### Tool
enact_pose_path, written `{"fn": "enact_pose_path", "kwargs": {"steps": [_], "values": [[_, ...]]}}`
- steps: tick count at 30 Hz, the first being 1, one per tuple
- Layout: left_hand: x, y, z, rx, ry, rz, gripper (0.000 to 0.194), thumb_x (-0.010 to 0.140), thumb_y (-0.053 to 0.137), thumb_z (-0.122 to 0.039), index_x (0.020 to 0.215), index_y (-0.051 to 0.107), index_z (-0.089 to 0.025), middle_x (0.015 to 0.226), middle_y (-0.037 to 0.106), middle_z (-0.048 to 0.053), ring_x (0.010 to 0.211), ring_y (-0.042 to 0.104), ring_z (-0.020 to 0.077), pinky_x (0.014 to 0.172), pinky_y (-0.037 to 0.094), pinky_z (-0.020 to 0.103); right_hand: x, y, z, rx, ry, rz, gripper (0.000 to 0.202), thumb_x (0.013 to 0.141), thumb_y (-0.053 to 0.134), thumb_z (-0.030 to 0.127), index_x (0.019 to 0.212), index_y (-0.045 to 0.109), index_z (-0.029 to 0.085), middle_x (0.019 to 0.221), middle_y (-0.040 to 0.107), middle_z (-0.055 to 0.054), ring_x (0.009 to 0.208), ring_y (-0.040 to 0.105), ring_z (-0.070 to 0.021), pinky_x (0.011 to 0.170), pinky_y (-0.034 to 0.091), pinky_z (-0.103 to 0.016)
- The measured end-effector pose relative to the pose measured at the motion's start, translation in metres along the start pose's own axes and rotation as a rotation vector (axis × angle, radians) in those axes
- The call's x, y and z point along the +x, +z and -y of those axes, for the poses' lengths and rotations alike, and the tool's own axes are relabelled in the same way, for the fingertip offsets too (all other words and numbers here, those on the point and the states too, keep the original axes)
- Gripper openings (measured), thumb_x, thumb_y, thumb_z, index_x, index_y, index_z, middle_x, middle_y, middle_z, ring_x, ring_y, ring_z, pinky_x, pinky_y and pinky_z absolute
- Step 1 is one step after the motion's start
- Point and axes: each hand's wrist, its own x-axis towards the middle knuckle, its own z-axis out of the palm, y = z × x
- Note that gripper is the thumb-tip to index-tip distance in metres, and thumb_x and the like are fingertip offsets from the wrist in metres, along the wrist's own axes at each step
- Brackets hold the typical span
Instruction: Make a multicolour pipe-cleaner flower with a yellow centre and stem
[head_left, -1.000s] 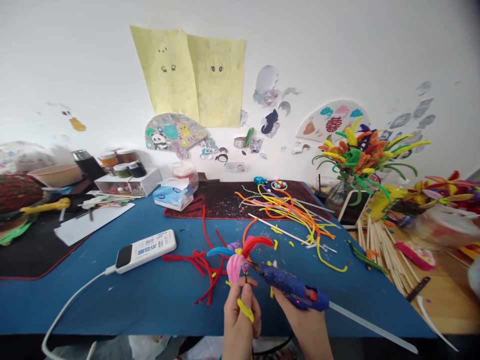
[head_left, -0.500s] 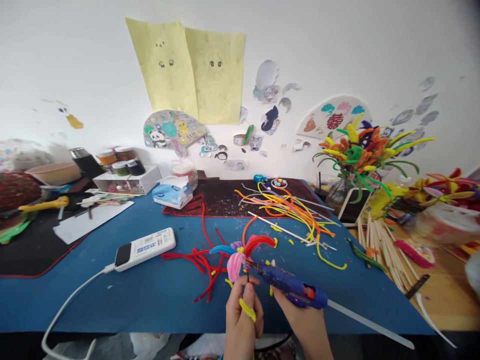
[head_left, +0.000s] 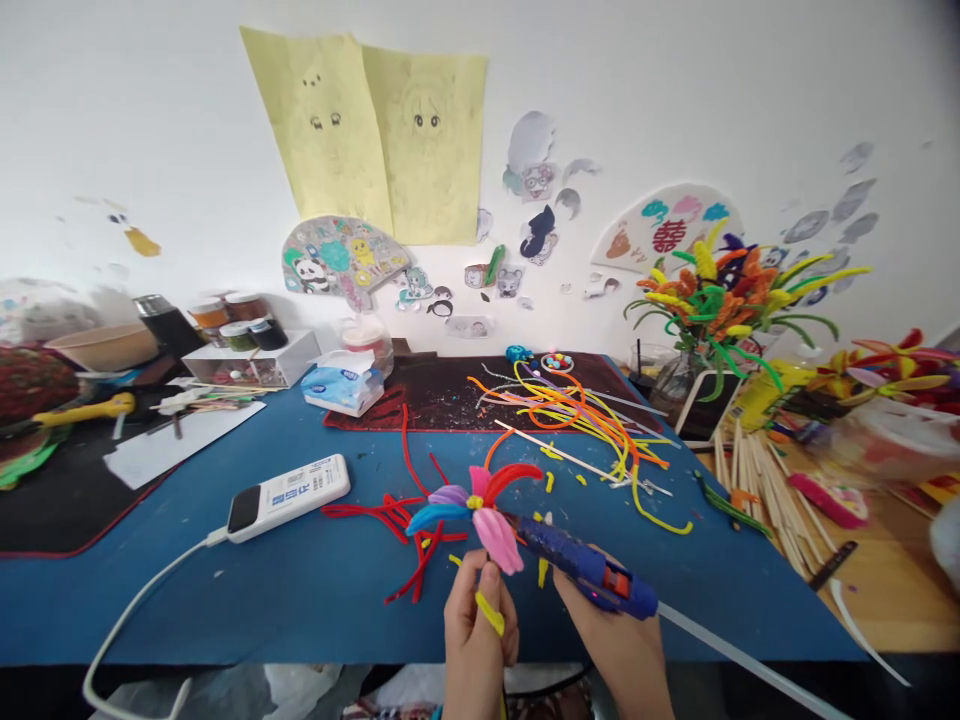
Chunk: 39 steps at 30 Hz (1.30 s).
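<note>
A pipe-cleaner flower (head_left: 475,503) with pink, red, blue and purple petals and a yellow centre is held upright by its stem. My left hand (head_left: 480,610) pinches that stem below the petals, with a short yellow pipe cleaner (head_left: 490,614) lying across the fingers. My right hand (head_left: 619,625) is wrapped round the handle of a blue glue gun (head_left: 592,572), its nozzle pointing left, close to the pink petal; whether they touch I cannot tell. A long translucent glue stick (head_left: 742,655) sticks out of the gun's back.
Red pipe cleaners (head_left: 405,515) and a white power bank (head_left: 289,497) with a cable lie to the left. Orange and yellow pipe cleaners (head_left: 581,410) spread over the dark mat behind. At right are wooden sticks (head_left: 757,490), a phone (head_left: 709,405) and a vase of pipe-cleaner flowers (head_left: 720,300).
The flower has turned in my left hand: its yellow centre now shows, and the pink petal has swung to the right near the nozzle. The glue gun has barely moved.
</note>
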Motion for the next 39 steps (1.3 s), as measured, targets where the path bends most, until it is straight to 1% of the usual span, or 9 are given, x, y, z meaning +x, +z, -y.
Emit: {"fn": "enact_pose_path", "kwargs": {"steps": [2,4,10,14,17,20,22,30,39], "values": [[-0.001,0.001,-0.003,-0.018,-0.004,-0.011,0.047,0.071,0.069,-0.062,0.080,0.052,-0.019,0.040,0.029,-0.014,0.033,0.012,-0.0004,0.032,0.015,0.011,-0.001,0.000,-0.007,0.116,0.203,-0.041,0.013,0.074,0.068,0.032,0.068,0.073,0.022,0.066,0.071,-0.005,0.061,0.065,-0.0219,0.057,0.052,-0.029],[0.000,0.002,-0.006,-0.039,-0.031,-0.005,0.047,0.070,0.069,-0.062,0.078,0.052,-0.019,0.037,0.030,-0.014,0.031,0.010,-0.0005,0.031,0.014,0.011,0.002,0.000,-0.012,0.162,0.293,-0.083,0.017,0.072,0.071,0.036,0.070,0.072,0.020,0.069,0.072,-0.007,0.065,0.066,-0.0242,0.058,0.052,-0.031],[0.001,0.003,-0.010,-0.064,-0.069,0.001,0.045,0.072,0.067,-0.062,0.078,0.050,-0.021,0.036,0.030,-0.014,0.032,0.007,0.0002,0.030,0.014,0.011,0.014,-0.003,-0.018,0.744,0.579,0.121,0.032,0.083,0.059,0.048,0.080,0.060,0.016,0.059,0.057,0.000,0.053,0.052,-0.0142,0.053,0.045,-0.026],[0.002,0.002,-0.009,-0.059,-0.074,0.012,0.044,0.073,0.066,-0.062,0.079,0.050,-0.021,0.036,0.030,-0.014,0.032,0.008,0.0003,0.030,0.014,0.011,0.008,-0.003,-0.037,0.855,0.707,0.076,0.041,0.083,0.055,0.057,0.092,0.059,0.017,0.072,0.064,-0.002,0.065,0.061,-0.0181,0.066,0.053,-0.031],[0.003,0.001,-0.008,-0.057,-0.074,0.011,0.043,0.074,0.066,-0.061,0.080,0.051,-0.021,0.037,0.030,-0.014,0.033,0.007,0.0002,0.030,0.013,0.011,0.003,-0.004,-0.054,0.633,0.695,0.084,0.055,0.088,0.042,0.064,0.099,0.062,0.015,0.080,0.070,-0.007,0.075,0.067,-0.0216,0.072,0.055,-0.033],[0.003,0.001,-0.007,-0.062,-0.090,0.006,0.041,0.075,0.065,-0.060,0.081,0.052,-0.021,0.037,0.029,-0.014,0.033,0.006,0.0003,0.030,0.012,0.011,0.005,-0.004,-0.067,0.127,0.472,0.068,0.061,0.090,0.035,0.063,0.103,0.067,0.013,0.094,0.073,-0.013,0.093,0.067,-0.0274,0.078,0.054,-0.036],[0.003,0.002,-0.006,-0.066,-0.105,0.007,0.042,0.074,0.067,-0.060,0.081,0.052,-0.021,0.037,0.029,-0.014,0.033,0.006,0.0003,0.030,0.012,0.011,0.011,-0.004,-0.072,-0.053,0.345,0.097,0.058,0.090,0.036,0.061,0.098,0.070,0.015,0.098,0.073,-0.012,0.100,0.065,-0.0292,0.085,0.051,-0.038],[0.004,0.004,-0.005,-0.058,-0.132,0.009,0.043,0.071,0.070,-0.060,0.080,0.053,-0.021,0.036,0.029,-0.014,0.032,0.006,0.0005,0.030,0.013,0.011,0.034,-0.008,-0.061,-0.276,0.115,0.284,0.058,0.095,0.032,0.053,0.060,0.064,0.019,0.058,0.067,-0.005,0.065,0.067,-0.0219,0.071,0.046,-0.033],[0.002,0.007,-0.007,-0.042,-0.112,0.025,0.043,0.072,0.069,-0.060,0.080,0.053,-0.021,0.036,0.029,-0.014,0.031,0.007,0.0005,0.030,0.012,0.012,0.027,-0.012,-0.041,-0.697,0.214,0.143,0.048,0.096,0.033,0.045,0.073,0.061,0.014,0.049,0.063,-0.013,0.046,0.061,-0.0250,0.057,0.040,-0.035]]}}
